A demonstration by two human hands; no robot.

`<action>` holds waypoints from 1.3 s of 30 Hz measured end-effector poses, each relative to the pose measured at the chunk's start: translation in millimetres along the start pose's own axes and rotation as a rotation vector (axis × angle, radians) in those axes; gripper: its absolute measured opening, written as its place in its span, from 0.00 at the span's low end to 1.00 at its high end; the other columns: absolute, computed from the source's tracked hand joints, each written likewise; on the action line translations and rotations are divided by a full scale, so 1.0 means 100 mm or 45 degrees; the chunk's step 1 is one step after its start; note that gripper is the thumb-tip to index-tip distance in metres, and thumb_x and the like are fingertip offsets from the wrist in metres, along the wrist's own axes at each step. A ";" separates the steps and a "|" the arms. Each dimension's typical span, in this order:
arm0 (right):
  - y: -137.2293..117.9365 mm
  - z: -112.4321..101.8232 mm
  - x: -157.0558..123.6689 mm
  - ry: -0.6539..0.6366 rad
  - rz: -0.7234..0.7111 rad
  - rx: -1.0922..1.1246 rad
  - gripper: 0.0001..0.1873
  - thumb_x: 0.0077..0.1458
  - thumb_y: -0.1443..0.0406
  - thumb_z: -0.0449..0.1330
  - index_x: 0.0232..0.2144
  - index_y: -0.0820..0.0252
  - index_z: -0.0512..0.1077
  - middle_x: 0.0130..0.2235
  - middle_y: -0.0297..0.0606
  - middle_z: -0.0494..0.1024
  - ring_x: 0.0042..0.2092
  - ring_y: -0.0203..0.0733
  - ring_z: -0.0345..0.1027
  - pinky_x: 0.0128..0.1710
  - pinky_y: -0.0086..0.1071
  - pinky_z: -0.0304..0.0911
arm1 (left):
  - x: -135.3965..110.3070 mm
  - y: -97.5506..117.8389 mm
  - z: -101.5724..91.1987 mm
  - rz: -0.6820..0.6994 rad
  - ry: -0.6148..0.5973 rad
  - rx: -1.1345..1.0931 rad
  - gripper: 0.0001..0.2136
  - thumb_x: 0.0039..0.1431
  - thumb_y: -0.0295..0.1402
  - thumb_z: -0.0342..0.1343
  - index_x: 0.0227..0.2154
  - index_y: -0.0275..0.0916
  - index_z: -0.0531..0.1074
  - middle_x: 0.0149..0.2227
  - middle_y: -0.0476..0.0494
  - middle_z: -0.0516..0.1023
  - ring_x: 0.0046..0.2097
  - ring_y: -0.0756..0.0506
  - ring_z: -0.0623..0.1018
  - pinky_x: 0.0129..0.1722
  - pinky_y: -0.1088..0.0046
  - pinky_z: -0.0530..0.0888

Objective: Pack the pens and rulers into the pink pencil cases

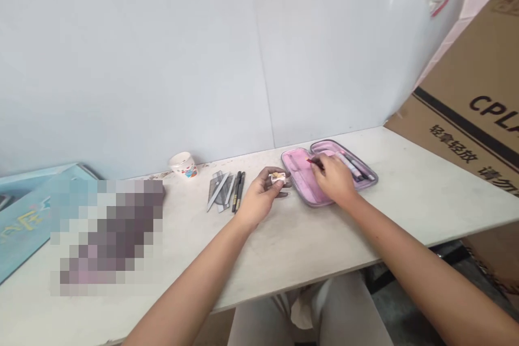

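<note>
The hands are apart; the left hand [259, 197] pinches a small white-and-tan piece [278, 177] between fingers and thumb, just off the near left edge of the open pink pencil case [298, 173]; what the piece is, I can't tell. The right hand [330, 178] is over the case, its fingers closed on a thin red stick [314, 161], mostly hidden; the case lies open and flat on the white desk [308, 243], with pens [353, 166] in its far right half. Left of the case, near the left hand, lie metal rulers [219, 192] and two dark pens [238, 192], side by side; farther left, by the far edge, stands a printed paper cup [183, 165]; a pixelated patch [107, 235] hides something on the desk's left, beside a blue board [28, 211]; a cardboard box [466, 102] stands off the right end.
</note>
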State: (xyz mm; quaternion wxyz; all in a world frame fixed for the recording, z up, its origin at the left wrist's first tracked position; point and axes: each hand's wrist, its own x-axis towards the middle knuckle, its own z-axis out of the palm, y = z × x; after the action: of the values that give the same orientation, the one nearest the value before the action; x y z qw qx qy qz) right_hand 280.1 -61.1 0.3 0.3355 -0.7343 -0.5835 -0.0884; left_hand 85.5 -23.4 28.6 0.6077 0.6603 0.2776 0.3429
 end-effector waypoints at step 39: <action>-1.74 0.86 0.54 -0.458 -0.541 0.187 0.14 0.57 0.63 0.49 0.43 0.62 0.68 0.41 0.41 0.74 0.44 0.41 0.63 0.44 0.32 0.55 | -0.78 0.30 -1.94 -0.073 0.635 0.201 0.12 0.52 0.36 0.55 0.38 0.36 0.65 0.31 0.45 0.76 0.28 0.52 0.74 0.30 0.75 0.70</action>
State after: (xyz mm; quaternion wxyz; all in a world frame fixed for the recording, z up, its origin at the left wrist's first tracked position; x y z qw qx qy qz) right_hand 114.8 49.8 31.2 0.2529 -0.5733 -0.7792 0.0174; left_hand -116.3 31.0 54.4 0.4768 0.5925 0.4633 0.4549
